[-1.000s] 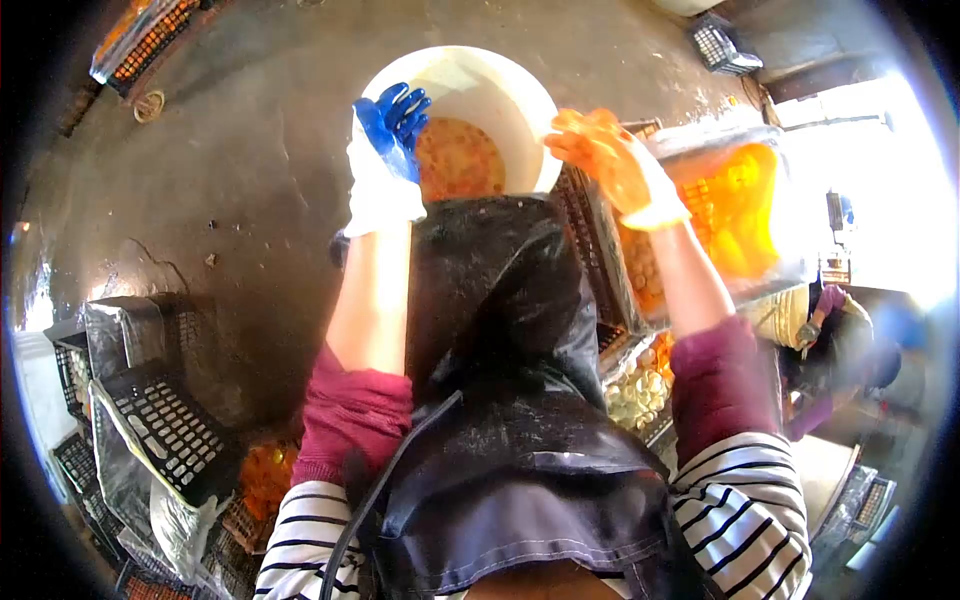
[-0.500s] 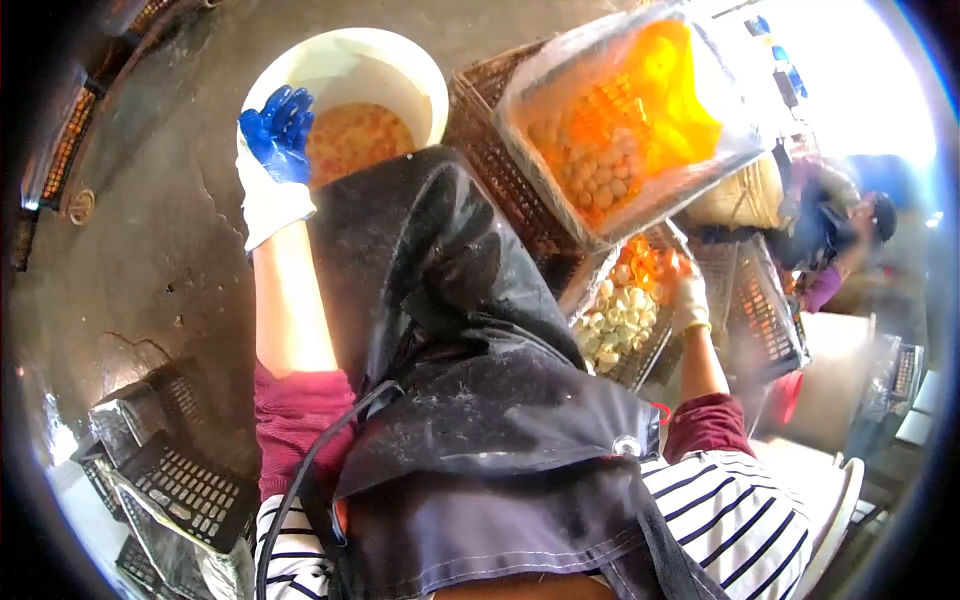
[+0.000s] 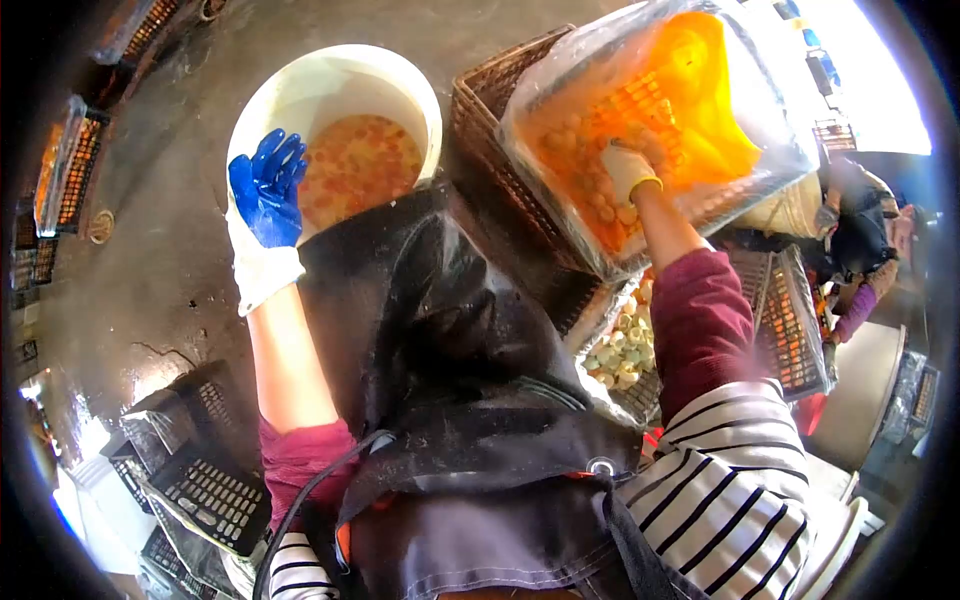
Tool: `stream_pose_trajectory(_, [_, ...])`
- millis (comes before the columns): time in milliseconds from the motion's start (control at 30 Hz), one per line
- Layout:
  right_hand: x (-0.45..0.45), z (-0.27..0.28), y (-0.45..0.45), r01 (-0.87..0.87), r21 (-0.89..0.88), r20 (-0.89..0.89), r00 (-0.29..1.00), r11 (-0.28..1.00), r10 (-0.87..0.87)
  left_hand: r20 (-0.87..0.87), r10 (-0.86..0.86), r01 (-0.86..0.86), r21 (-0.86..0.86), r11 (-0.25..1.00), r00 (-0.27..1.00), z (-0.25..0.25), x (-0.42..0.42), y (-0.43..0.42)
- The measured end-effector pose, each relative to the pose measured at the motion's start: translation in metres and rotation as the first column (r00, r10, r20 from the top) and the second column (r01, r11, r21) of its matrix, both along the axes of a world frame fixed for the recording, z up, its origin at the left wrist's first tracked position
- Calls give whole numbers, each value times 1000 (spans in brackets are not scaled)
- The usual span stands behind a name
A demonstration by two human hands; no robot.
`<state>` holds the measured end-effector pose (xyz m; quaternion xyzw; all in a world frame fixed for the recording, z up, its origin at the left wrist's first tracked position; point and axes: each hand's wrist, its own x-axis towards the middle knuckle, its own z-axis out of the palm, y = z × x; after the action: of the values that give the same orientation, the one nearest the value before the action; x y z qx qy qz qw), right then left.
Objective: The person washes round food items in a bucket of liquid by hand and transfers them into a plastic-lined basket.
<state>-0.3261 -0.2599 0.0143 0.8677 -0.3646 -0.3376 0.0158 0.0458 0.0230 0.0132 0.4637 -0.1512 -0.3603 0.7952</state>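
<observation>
My left hand (image 3: 267,205), in a blue-palmed white glove, is held palm up at the left rim of a white bucket (image 3: 432,120). Its fingers are spread and nothing lies on it. Cloudy liquid with orange, yolk-like rounds (image 3: 360,165) fills the bucket's bottom. My right hand (image 3: 632,168), in a white glove, reaches into a plastic-lined crate (image 3: 770,185) at the upper right. Round, egg-like things (image 3: 575,170) lie there beside an orange sheet (image 3: 690,70). The fingers of that hand are too hidden to read. Pale shells (image 3: 625,345) lie in a lower container beneath my right arm.
A brown crate (image 3: 480,90) stands under and beside the lined one. Black crates (image 3: 210,495) are stacked at the lower left, and another crate (image 3: 790,320) stands on the right. A person (image 3: 860,220) works at the far right. My dark apron (image 3: 450,350) covers my lap.
My right hand has moved up and left, from the lower shell container into the lined crate with the round things. My left hand stays by the bucket, palm up.
</observation>
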Motion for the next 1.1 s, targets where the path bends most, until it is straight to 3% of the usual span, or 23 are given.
stream_pose_trajectory(33, [9,-3,-6,105,17,-34,994,994,-104,-44,-19,20,5,1000,999,0,0,-2])
stream_pose_trajectory(67, [11,-11,-12,174,43,97,979,984,-177,2,-16,16,36,999,1000,8,-8,-4])
stream_pose_trajectory(200, [38,-44,1,92,-65,20,996,994,-91,-8,-59,59,79,995,998,7,-9,-13])
stream_pose_trajectory(267, [45,-33,16,79,-59,-15,997,995,-80,-38,-65,69,102,992,997,7,-10,-17])
stream_pose_trajectory(300, [39,-42,13,129,-22,50,990,991,-128,-51,-65,71,110,991,997,6,-10,-16])
stream_pose_trajectory(367, [25,-59,9,222,55,175,958,974,-228,70,-56,46,135,990,996,6,-14,-15])
stream_pose_trajectory(400, [22,-59,8,219,70,112,968,973,-226,132,-52,33,138,990,990,8,-14,-15])
stream_pose_trajectory(467, [22,-40,11,219,88,-12,976,972,-219,141,-68,47,146,988,988,3,-11,-14])
stream_pose_trajectory(567, [15,6,13,181,254,-8,983,950,-185,99,-77,66,114,991,992,1,-10,-13])
stream_pose_trajectory(600, [3,2,9,239,370,205,921,898,-330,43,-59,55,80,995,997,-1,-12,-15])
stream_pose_trajectory(667, [-17,-24,-3,220,614,502,633,758,-590,-16,-19,19,31,999,1000,-7,-12,-16])
stream_pose_trajectory(700, [-20,-34,-8,135,724,562,453,676,-692,72,6,-7,17,1000,997,-2,-19,-16])
stream_pose_trajectory(767, [-4,-40,-14,-132,868,494,149,478,-856,47,8,-9,10,1000,999,8,-25,-17])
stream_pose_trajectory(800, [8,-40,-17,-147,781,624,165,607,-764,46,10,-14,83,996,999,19,-33,-13])
stream_pose_trajectory(833, [24,-37,-17,-154,672,740,172,724,-651,32,72,-73,9,997,997,17,-37,-14])
stream_pose_trajectory(900, [77,3,22,-208,927,305,-63,311,-950,-1,-2,2,22,1000,1000,10,-32,-15])
stream_pose_trajectory(967, [118,55,64,-191,927,340,66,323,-938,-102,-67,59,-78,995,993,11,-32,-13])
stream_pose_trajectory(1000, [141,57,71,-219,911,373,74,350,-925,-71,-47,46,-18,999,996,12,-33,-13])
stream_pose_trajectory(1100, [194,77,98,-419,876,333,165,240,-928,-125,-48,52,30,998,991,23,-40,-9])
